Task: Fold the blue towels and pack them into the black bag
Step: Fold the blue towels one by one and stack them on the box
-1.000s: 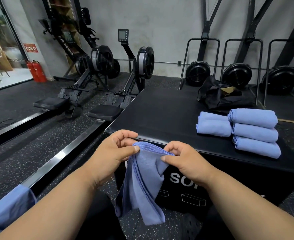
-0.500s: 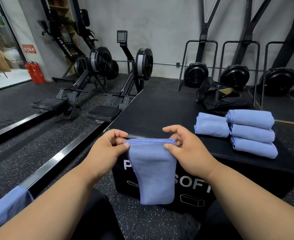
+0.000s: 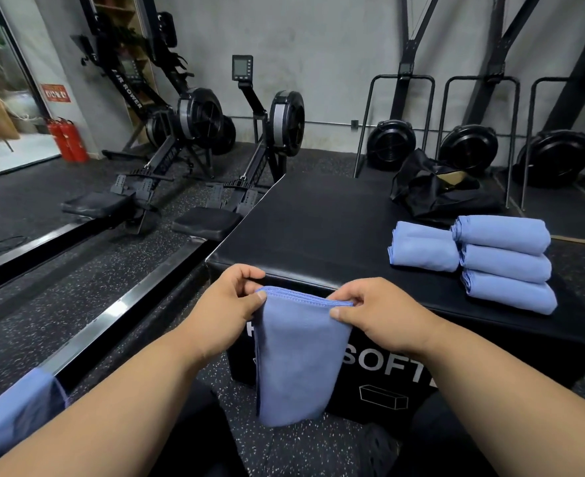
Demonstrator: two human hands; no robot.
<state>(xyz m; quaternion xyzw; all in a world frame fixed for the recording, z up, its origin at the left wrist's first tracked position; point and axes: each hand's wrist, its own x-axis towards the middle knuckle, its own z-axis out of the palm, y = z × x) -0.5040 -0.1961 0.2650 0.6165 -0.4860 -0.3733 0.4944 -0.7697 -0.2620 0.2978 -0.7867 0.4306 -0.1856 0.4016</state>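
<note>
A blue towel hangs folded in front of the black box, held by its top edge. My left hand pinches the left top corner and my right hand pinches the right top corner. Several folded blue towels lie stacked on the right part of the box top, with a smaller folded pile beside them on the left. The black bag lies crumpled and partly open at the far right of the box top, behind the towels.
The black soft box stands in front of me on speckled rubber floor. Two rowing machines stand to the left. Black fan units line the back wall. More blue cloth shows at the lower left edge.
The bunched towel has been spread flat between my hands and now hangs as a neat folded panel. Both hands moved apart along its top edge and stayed near the box's front edge.
</note>
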